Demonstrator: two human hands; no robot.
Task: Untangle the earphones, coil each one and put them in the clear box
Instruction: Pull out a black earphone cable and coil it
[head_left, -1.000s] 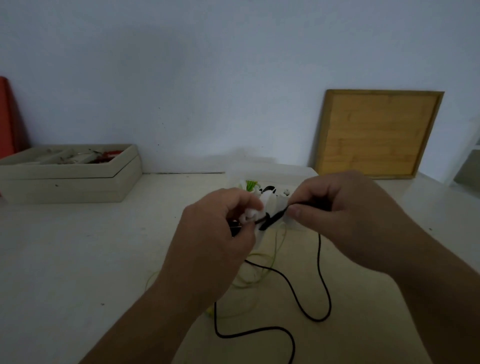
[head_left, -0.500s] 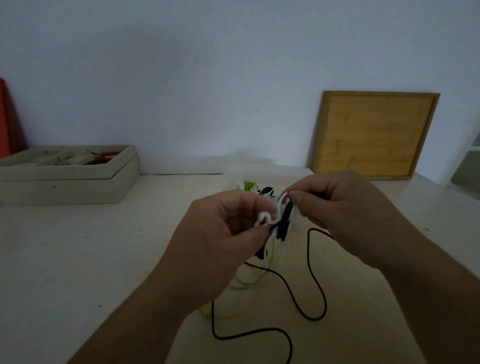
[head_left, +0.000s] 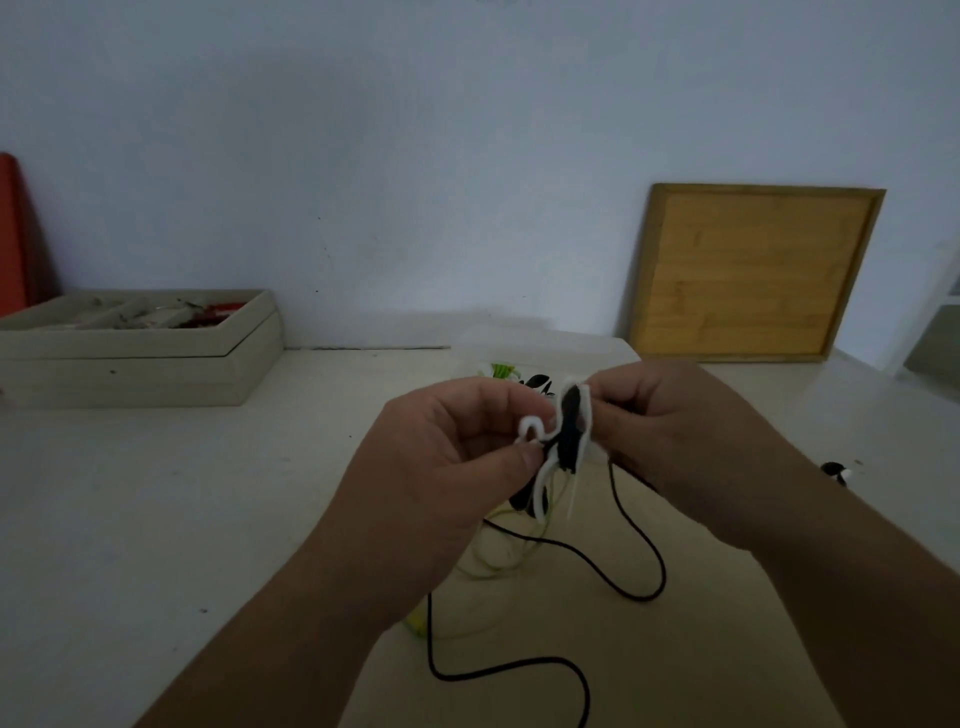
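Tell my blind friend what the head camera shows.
Left hand and right hand pinch a knot of white and black cords above a table. A black cord and green cord trail down; a board leans on the wall.

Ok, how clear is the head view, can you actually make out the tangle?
Head view: dim, bluish, no glare; wide-angle bending at the edges; the tangled cords pinched between the left hand and right hand look soft, strands hard to separate; the clear box behind is barely visible.
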